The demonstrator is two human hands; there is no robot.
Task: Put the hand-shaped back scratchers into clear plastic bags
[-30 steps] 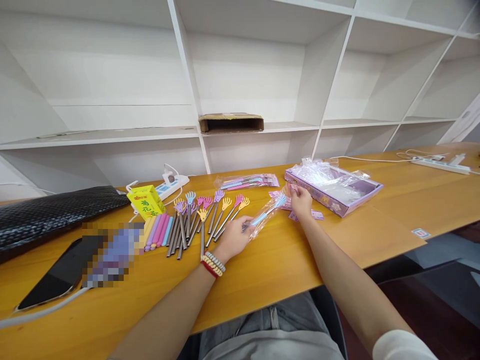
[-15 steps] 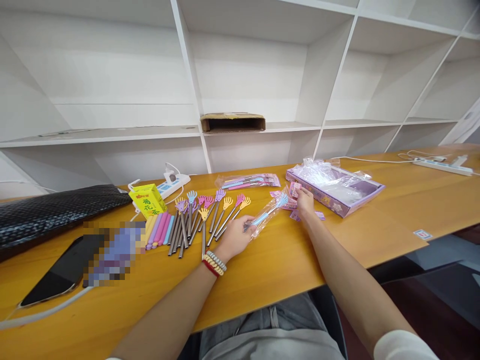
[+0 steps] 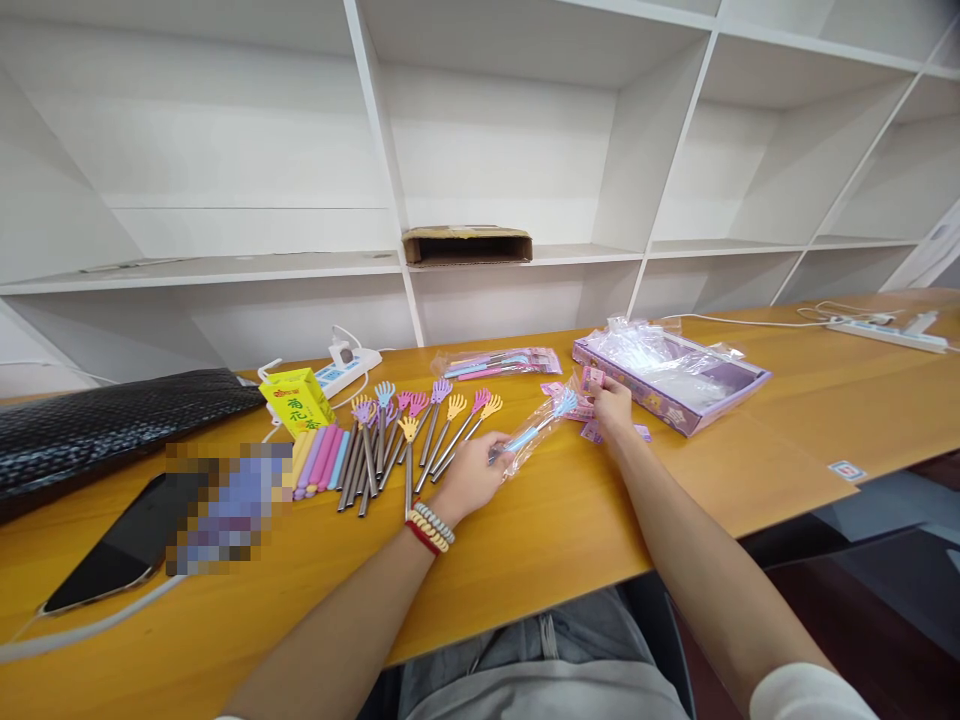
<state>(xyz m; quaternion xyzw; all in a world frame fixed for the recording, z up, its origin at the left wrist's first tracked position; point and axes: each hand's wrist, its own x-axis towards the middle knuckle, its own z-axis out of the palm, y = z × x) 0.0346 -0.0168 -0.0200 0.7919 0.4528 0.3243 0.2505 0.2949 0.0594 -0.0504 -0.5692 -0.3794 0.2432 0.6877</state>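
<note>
My left hand is closed around the handle end of a blue back scratcher in a clear plastic bag. The bagged scratcher slants up to the right, its claw end toward my other hand. In my right hand, a small pink card is pinched between thumb and fingers. More pink and purple cards lie on the table under and beside that hand. Left of my left hand lie several loose back scratcher rods with yellow, pink, purple and blue claws, beside a row of coloured handles.
Behind the hands lies a pack of bagged scratchers. An open purple box with plastic wrap stands at right. A yellow carton, a power strip, a phone and a black bag are at left. White shelves rise behind.
Almost nothing differs. My right hand and the pink card have shifted very slightly to the right; my left hand keeps its hold on the bagged scratcher.
</note>
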